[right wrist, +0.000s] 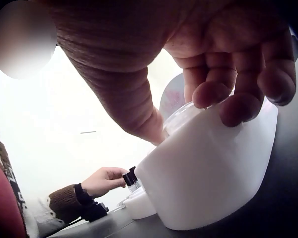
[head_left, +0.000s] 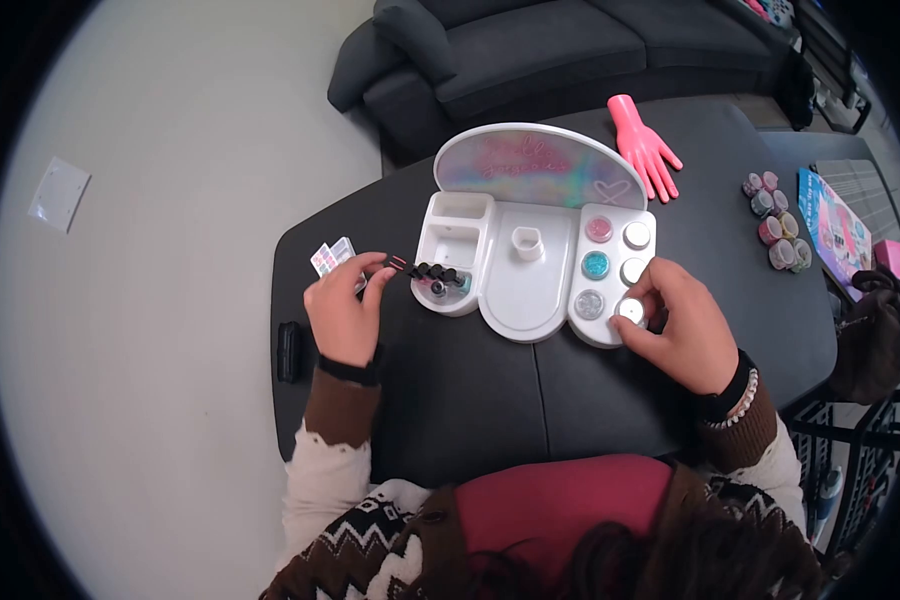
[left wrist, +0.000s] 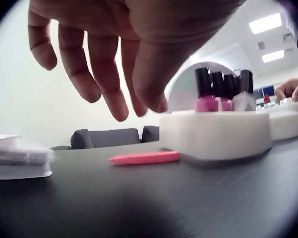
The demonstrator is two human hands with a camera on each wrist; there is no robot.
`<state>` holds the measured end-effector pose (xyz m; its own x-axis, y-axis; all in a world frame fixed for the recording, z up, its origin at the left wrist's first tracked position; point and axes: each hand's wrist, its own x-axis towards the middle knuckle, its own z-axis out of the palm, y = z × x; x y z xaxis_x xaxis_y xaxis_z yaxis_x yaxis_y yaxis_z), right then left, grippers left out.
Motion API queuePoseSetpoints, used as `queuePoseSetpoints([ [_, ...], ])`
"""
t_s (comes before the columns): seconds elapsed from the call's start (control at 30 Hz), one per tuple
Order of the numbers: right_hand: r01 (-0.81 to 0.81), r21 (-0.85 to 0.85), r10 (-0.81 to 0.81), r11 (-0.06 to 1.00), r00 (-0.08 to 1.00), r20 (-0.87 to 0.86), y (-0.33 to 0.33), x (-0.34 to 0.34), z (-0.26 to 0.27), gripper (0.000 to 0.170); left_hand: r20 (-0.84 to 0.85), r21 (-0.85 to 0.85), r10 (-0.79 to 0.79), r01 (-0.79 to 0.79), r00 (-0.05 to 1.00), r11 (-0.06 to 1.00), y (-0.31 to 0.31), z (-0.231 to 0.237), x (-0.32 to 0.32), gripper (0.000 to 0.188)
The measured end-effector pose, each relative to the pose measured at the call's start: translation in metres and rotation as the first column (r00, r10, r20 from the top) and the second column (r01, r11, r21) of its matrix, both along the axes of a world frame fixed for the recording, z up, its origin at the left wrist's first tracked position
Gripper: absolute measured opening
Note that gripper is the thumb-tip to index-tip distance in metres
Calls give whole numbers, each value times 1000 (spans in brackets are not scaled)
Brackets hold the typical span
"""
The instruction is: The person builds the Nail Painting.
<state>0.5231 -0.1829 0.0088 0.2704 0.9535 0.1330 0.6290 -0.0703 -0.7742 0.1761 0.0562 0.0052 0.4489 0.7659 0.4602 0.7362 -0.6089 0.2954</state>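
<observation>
A white manicure station (head_left: 526, 322) with a curved, iridescent back panel stands on the black table. My right hand (head_left: 685, 325) is at its right side, thumb and fingers pinching a round white-lidded jar (head_left: 630, 313) seated in the front corner. Beside that jar sit glitter jars in pink (head_left: 599, 229), teal (head_left: 596, 265) and silver (head_left: 590, 304). My left hand (head_left: 344, 308) hovers by the station's left end, fingers relaxed and nothing in them. Below it a pink pointed stick (left wrist: 145, 158) lies on the table. Black-capped nail polish bottles (head_left: 436, 272) fill the left front compartment.
Left of the station is a small clear case (head_left: 341, 250), and a black pouch (head_left: 289, 352) lies near the table's left edge. A pink model hand (head_left: 646, 148) rests behind the station. Several small jars (head_left: 778, 228) and a printed sheet (head_left: 828, 222) are at far right.
</observation>
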Motion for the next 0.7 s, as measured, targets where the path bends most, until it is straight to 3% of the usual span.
queuePoseSetpoints([
  [0.03, 3, 9, -3, 1000, 1000, 2, 0, 0, 0, 36, -101, 58, -41, 47, 994, 997, 13, -5, -3, 21],
  [0.07, 3, 20, -3, 1000, 1000, 9, 1, 0, 0, 36, -141, -10, -104, 103, 985, 995, 23, -6, -3, 18],
  [0.1, -4, 23, 4, 1000, 1000, 14, 1, 1, -1, 36, -136, -6, -97, 97, 986, 995, 27, -6, -1, 18],
  [0.17, -4, 12, 4, 1000, 1000, 8, 1, 2, -1, 37, -327, 69, -194, 228, 925, 971, 35, -5, 3, 27],
  [0.2, -5, 15, 5, 1000, 1000, 11, 1, 2, -2, 37, -329, -60, -211, 203, 920, 977, 41, -7, 2, 25],
  [0.3, -7, 30, 7, 1000, 1000, -3, 1, 2, -3, 37, -348, -18, -227, 236, 910, 972, 45, -7, 2, 22],
  [0.43, -4, 12, 4, 1000, 1000, -4, 1, 2, -1, 36, -324, 7, -216, 231, 921, 973, 32, 6, 0, 18],
  [0.53, 1, 8, 0, 1000, 1000, -16, 0, 2, -2, 36, 129, -54, -131, 139, 983, 989, 20, 17, -1, 10],
  [0.57, -2, 18, 3, 1000, 1000, -15, 0, 2, -2, 36, 125, -59, -134, 142, 983, 988, 5, 25, 5, 10],
  [0.63, -2, 16, 2, 1000, 1000, -14, 0, 3, -3, 36, 144, 96, -229, 217, 963, 971, -29, 38, 21, 15],
  [0.67, -6, 18, 6, 1000, 1000, -9, 0, 3, -3, 36, 104, 145, -408, 392, 907, 908, -31, 36, 23, 26],
  [0.7, -8, 16, 8, 1000, 1000, -8, 0, 2, -3, 36, -100, 53, -450, 457, 887, 888, -41, 43, 22, 30],
])
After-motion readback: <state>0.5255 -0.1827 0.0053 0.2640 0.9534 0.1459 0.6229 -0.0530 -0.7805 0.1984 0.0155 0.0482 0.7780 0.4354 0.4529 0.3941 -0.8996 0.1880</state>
